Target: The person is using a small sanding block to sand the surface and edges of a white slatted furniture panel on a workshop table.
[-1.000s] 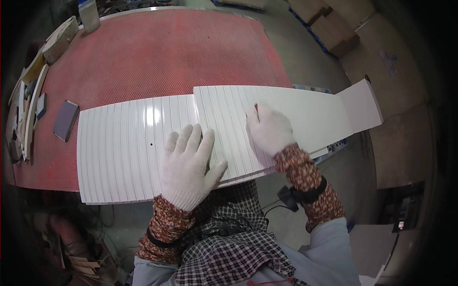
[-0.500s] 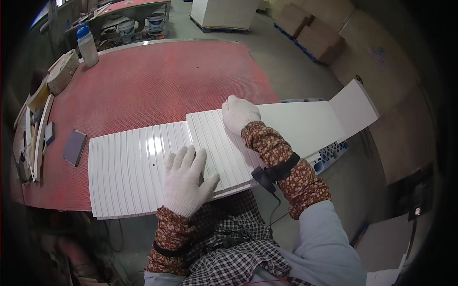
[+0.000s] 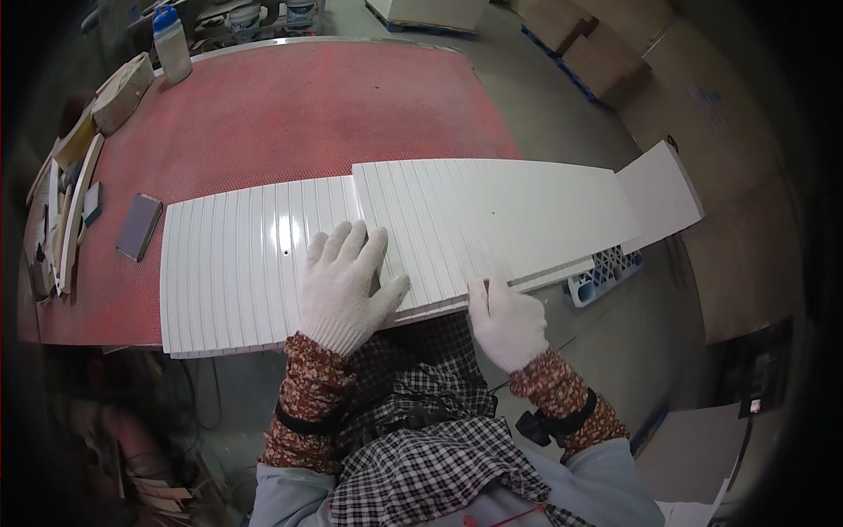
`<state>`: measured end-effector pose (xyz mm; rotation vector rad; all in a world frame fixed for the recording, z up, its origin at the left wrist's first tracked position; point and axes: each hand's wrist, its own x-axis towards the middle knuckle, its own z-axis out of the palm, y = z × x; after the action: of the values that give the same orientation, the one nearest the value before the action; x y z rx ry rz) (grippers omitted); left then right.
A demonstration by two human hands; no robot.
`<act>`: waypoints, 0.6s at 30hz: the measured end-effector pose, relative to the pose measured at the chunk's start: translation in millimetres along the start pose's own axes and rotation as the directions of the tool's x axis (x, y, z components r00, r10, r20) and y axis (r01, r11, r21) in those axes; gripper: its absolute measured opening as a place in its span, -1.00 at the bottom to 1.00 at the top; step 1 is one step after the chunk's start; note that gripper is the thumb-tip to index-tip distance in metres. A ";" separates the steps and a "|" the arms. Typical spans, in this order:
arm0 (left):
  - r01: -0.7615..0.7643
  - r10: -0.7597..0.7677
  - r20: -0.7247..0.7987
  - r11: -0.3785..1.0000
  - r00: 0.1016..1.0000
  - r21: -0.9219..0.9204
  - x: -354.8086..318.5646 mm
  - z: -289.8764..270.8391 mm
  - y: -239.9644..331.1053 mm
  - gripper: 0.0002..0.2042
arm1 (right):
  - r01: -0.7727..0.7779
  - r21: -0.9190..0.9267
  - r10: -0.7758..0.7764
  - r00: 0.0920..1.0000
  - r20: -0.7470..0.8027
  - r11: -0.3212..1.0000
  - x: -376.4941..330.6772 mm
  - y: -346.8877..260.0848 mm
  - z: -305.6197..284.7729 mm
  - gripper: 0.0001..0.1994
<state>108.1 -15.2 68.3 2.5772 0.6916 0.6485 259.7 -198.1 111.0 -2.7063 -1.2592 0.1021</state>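
A long white grooved panel lies across the near side of the red table. A second white grooved panel overlaps it on the right and reaches past the table's right edge. My left hand, in a white knit glove, rests flat with fingers spread where the two panels meet. At the upper panel's near edge is my gloved right hand, its fingers curled and pressed together at the rim. Whatever the right fingers may hold is hidden by the glove.
A grey-purple sanding block lies on the red tabletop left of the panels. Wooden strips and a blue-capped bottle line the table's left side. A blue plastic pallet shows beneath the panel's right part.
My right hand has come from the upper panel's far edge across to its near edge, staying closed. My left hand stays flat on the panels. The whole view has shifted somewhat.
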 end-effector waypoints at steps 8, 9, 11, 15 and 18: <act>-0.039 0.040 -0.047 0.999 0.998 0.033 -1.9 4.3 -1.5 -0.41 | 0.030 0.186 -0.015 0.997 -0.082 0.982 -26.4 -10.9 -0.5 -0.68; -0.039 0.041 -0.045 0.999 0.998 0.033 -1.8 3.7 -1.6 -0.41 | 0.029 0.187 -0.015 0.997 -0.077 0.982 -22.5 -15.2 -2.2 -0.68; -0.055 0.056 -0.063 0.998 0.996 0.019 -1.9 2.7 -2.3 -0.40 | 0.047 0.167 -0.031 0.995 -0.095 0.985 -16.8 -18.4 3.6 -0.68; -0.062 0.067 -0.082 0.996 0.994 0.058 -1.5 3.7 -1.9 -0.39 | 0.057 0.128 -0.048 0.996 -0.073 0.990 -10.1 -16.0 4.6 -0.67; -0.050 0.052 -0.069 0.998 0.996 0.030 -0.7 2.5 -1.9 -0.39 | 0.079 0.051 -0.076 0.996 -0.046 0.996 3.3 -13.9 3.9 -0.68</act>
<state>108.2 -14.6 65.1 2.6164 0.6636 0.7539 250.8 -186.3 109.5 -2.5976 -1.3279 0.0648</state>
